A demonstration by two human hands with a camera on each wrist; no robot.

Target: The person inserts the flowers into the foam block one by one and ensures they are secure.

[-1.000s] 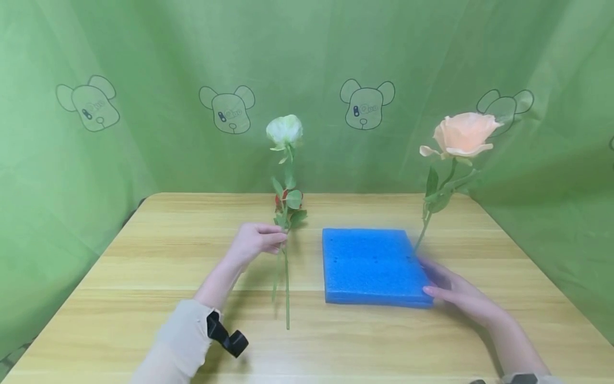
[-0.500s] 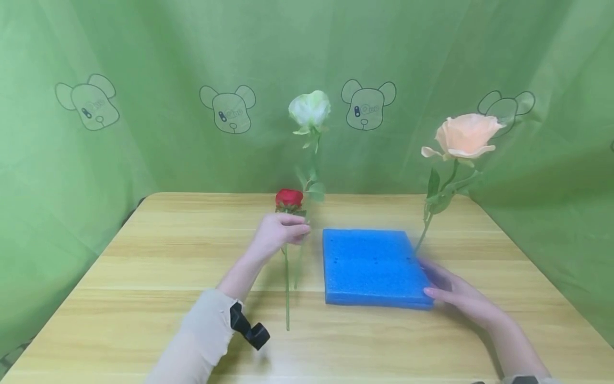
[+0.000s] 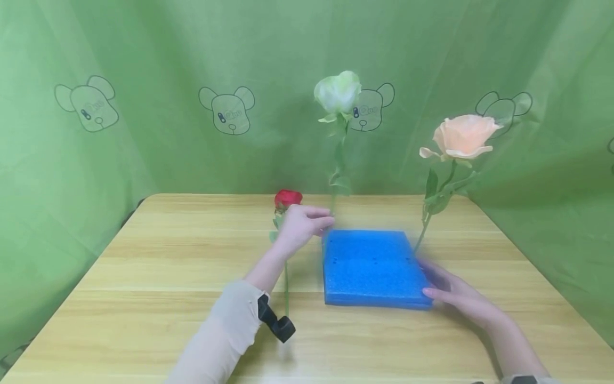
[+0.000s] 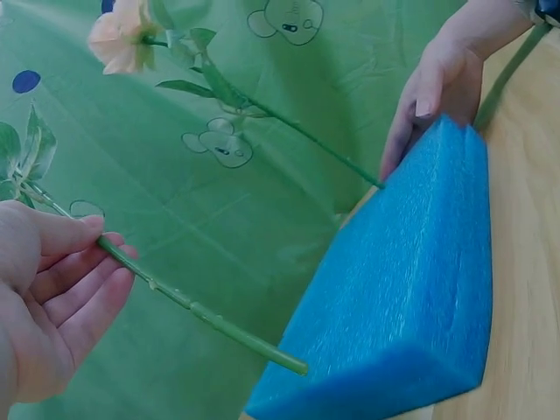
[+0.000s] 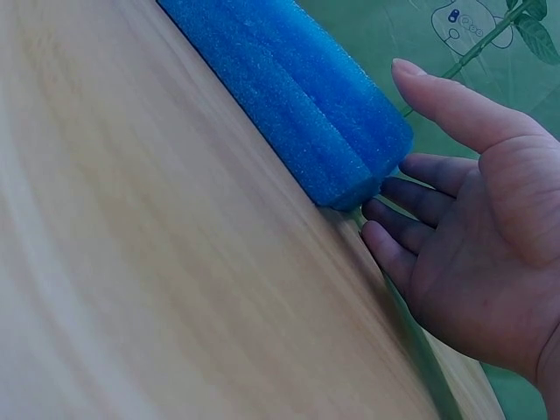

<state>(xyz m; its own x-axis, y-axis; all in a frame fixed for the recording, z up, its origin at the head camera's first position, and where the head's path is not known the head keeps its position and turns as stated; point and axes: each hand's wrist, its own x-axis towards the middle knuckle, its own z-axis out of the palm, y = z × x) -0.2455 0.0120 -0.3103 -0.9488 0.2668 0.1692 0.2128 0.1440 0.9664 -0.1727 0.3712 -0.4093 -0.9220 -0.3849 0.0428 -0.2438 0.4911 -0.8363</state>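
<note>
My left hand (image 3: 302,226) pinches the green stem (image 4: 201,311) of a white-green rose (image 3: 338,93) between thumb and fingers. The rose stands roughly upright, and in the left wrist view its cut end is over the blue foam block (image 3: 374,277); whether it touches is unclear. My right hand (image 3: 455,293) is at the block's right side. In the right wrist view its fingertips (image 5: 385,214) meet the foam edge while the thumb stands apart from them. A peach rose (image 3: 465,136) rises from the block's right part, its stem going into the foam.
On the wooden table (image 3: 192,256) a red rose (image 3: 288,198) lies left of the block, partly behind my left arm. Small holes dot the foam's top. A green curtain (image 3: 288,42) with printed bear heads hangs behind.
My left hand has carried the white-green rose right and upward, from over the red rose to the block's left back corner. The right hand and the peach rose have stayed in place.
</note>
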